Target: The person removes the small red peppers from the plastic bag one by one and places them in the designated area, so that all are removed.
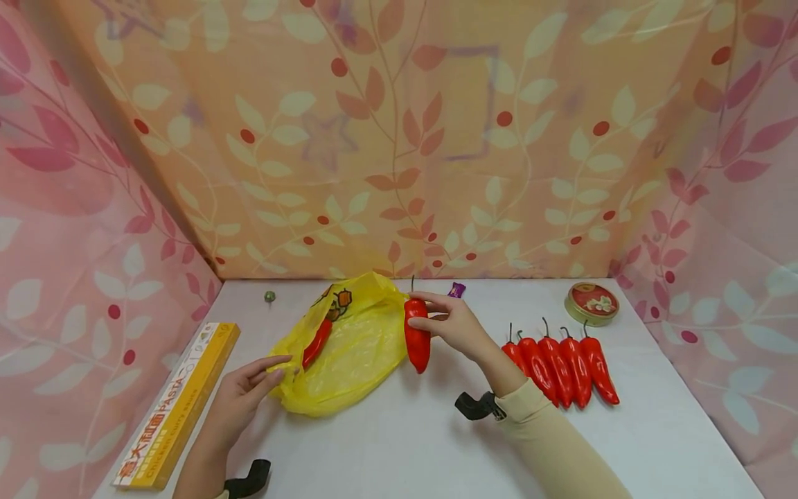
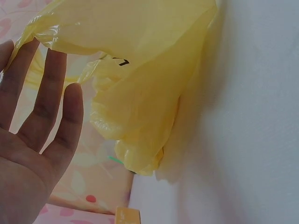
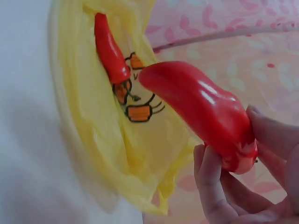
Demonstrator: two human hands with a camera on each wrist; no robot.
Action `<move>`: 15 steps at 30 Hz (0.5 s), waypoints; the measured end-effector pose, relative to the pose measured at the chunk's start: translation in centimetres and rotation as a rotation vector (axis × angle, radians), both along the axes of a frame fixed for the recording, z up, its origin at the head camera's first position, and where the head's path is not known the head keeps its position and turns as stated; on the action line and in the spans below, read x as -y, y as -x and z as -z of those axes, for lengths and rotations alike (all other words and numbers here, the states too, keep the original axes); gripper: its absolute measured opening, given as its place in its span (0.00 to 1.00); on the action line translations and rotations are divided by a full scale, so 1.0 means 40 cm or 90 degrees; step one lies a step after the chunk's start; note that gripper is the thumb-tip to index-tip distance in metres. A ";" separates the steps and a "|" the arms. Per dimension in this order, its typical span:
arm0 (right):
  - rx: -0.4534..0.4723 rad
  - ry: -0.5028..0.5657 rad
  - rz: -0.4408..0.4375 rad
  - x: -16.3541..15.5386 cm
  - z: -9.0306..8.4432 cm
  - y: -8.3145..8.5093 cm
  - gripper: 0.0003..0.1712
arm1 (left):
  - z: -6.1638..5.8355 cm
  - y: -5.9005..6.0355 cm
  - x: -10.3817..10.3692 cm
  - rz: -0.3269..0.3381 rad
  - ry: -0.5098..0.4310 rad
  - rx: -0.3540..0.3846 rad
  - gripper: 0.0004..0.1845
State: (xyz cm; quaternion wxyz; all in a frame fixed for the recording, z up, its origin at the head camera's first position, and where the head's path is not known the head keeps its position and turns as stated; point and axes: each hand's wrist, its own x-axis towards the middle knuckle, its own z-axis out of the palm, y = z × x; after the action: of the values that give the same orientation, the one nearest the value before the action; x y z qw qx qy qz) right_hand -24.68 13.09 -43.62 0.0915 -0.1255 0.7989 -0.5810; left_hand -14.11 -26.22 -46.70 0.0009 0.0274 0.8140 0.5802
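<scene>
White tabletop (image 1: 411,443), glossy red pepper (image 1: 416,336) gripped by right hand (image 1: 454,322), crinkled yellow plastic bag (image 1: 349,350) touched by relaxed left hand (image 1: 240,398)

The left hand (image 2: 32,140) is showing its palm, with its fingers (image 2: 49,88) straight and reaching up to the edge of the yellow bag (image 2: 140,84). The bag is lying crumpled on the white table (image 2: 252,140), just past the fingertips.

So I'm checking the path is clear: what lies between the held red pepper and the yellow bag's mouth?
Nothing: in the head view the red pepper, held by the right hand, hangs right beside the yellow bag.
</scene>
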 end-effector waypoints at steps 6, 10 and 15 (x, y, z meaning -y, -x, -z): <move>0.002 -0.070 0.063 -0.064 0.022 -0.033 0.32 | 0.000 -0.004 -0.001 -0.010 -0.009 0.006 0.22; 0.001 -0.127 0.065 -0.114 0.044 -0.052 0.34 | -0.003 -0.004 -0.001 -0.014 -0.010 0.002 0.21; -0.004 -0.190 0.051 -0.172 0.066 -0.070 0.35 | -0.007 -0.007 0.003 -0.008 -0.006 -0.014 0.21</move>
State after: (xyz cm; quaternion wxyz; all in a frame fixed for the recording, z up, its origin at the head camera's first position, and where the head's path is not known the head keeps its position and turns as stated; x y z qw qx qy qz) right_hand -21.88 19.98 -46.27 0.0834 -0.0804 0.8812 -0.4584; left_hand -13.85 -26.32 -46.40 -0.0116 0.0285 0.8115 0.5835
